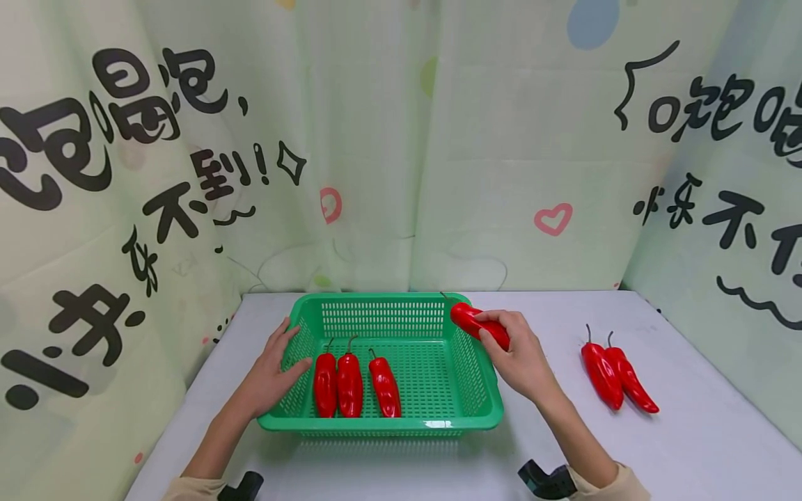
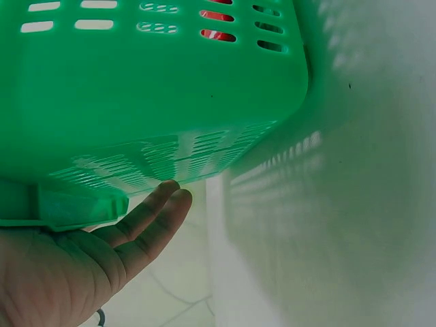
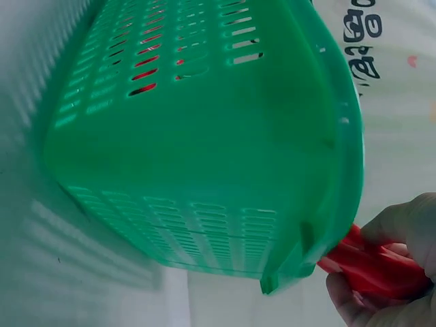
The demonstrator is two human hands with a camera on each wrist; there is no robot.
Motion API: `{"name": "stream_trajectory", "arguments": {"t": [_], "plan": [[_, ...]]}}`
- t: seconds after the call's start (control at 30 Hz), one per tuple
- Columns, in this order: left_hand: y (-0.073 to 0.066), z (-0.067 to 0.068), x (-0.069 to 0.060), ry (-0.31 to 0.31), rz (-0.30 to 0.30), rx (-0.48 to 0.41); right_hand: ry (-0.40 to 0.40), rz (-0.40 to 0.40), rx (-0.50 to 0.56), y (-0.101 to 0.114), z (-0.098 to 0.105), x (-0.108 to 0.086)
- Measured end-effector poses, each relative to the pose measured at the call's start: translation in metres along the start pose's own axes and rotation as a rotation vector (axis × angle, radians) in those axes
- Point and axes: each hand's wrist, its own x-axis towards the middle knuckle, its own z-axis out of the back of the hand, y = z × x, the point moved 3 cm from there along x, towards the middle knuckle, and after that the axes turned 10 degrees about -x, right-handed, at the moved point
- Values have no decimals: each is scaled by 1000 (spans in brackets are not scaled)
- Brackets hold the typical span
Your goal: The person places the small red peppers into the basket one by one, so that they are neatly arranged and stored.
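Note:
A green plastic basket (image 1: 432, 376) stands on the table, with a red pepper (image 1: 325, 385), another pepper (image 1: 349, 385) and a third one (image 1: 385, 387) lying inside toward its left half. My right hand (image 1: 516, 358) pinches a red pepper (image 1: 466, 318) over the basket's right rim; in the right wrist view that pepper (image 3: 381, 272) shows between thumb and fingers. My left hand (image 1: 269, 379) rests on the basket's left rim, thumb over the edge; in the left wrist view the fingers (image 2: 160, 221) lie extended along the basket's outer side.
Two more red peppers (image 1: 601, 376) lie side by side on the white table (image 1: 695, 431), right of the basket. A pale green curtain (image 1: 376, 139) with black lettering hangs behind and along both sides.

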Motion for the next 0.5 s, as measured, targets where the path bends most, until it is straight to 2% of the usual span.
{"name": "stream_trajectory", "arguments": {"t": [0.5], "plan": [[2,0,1,-4,-3,1,58,57,-8,15,-13,1]]}}
